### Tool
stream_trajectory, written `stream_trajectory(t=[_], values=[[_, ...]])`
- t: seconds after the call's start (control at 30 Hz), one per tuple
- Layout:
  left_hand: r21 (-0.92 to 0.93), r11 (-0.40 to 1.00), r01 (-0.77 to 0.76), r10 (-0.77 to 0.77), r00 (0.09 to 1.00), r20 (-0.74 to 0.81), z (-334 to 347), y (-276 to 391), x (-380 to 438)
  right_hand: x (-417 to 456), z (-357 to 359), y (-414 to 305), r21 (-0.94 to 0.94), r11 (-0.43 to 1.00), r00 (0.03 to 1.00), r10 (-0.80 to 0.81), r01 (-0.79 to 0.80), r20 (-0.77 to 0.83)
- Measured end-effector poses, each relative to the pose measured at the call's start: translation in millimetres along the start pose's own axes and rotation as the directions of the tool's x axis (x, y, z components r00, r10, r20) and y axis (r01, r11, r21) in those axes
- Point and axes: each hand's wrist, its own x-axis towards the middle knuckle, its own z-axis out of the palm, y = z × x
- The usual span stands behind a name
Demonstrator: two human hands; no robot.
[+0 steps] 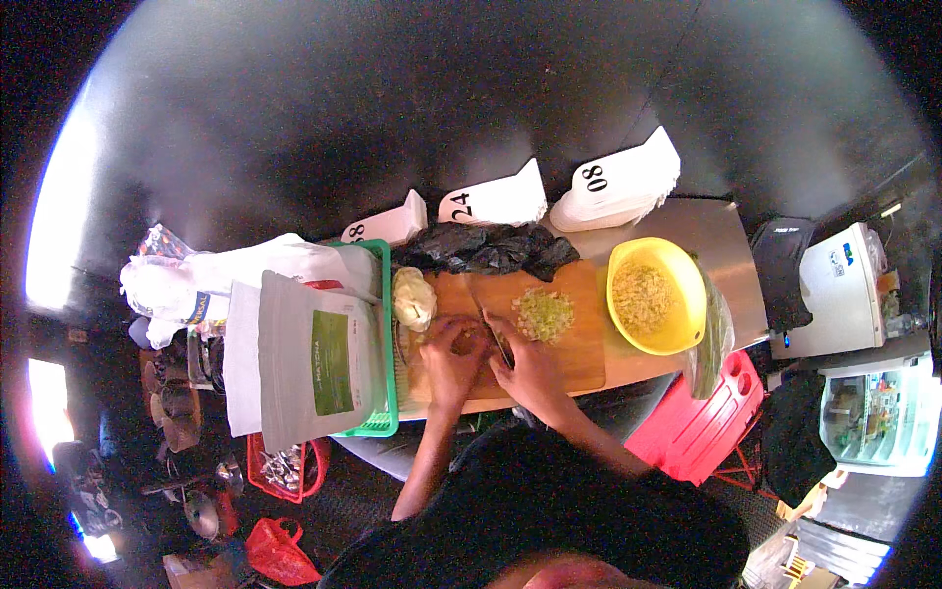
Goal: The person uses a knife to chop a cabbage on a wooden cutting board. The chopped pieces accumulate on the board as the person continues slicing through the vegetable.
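My right hand (pixel 526 368) grips a knife (pixel 502 340) above a wooden cutting board (pixel 581 368). Beside it, my left hand (pixel 452 361) rests on the board with its fingers bent around a small dark item that I cannot make out. A pile of chopped pale green vegetable (pixel 543 315) lies on the board to the right of the knife. At the board's upper left corner sits a whitish, layered vegetable piece (pixel 414 299), near my left hand. To the right of the board stands a yellow plastic bowl (pixel 697 294) holding a crumbly yellowish mix.
A green basket (pixel 390 331) with pouches stands left of the board. A crumpled black plastic bag (pixel 489 249) lies behind it. A long green vegetable in clear wrap (pixel 710 339) is right of the bowl. White stacked packaging (pixel 622 184) lines the wall. A red plastic stool (pixel 706 420) stands below.
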Motion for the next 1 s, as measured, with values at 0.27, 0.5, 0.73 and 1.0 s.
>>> stream_trajectory(t=[0.27,0.5,0.73,1.0], values=[[0.042,0.998,-0.045,0.045,0.999,-0.004,-1,-9,-5,0,8,13,0.099,0.986,0.989,-0.124,0.132,-0.084],[-0.012,1.0,0.002,-0.002,1.0,-0.018,-3,-1,-8,-1,0,16,0.257,0.961,0.994,-0.109,0.101,0.017],[-0.051,0.997,0.065,-0.065,0.998,0.013,0,-7,-18,-5,-9,12,0.192,0.976,0.977,0.059,-0.099,0.206],[-0.007,0.998,0.064,-0.064,0.998,0.008,-1,13,-46,-31,-17,11,0.227,0.97,0.993,-0.104,0.088,0.06]])
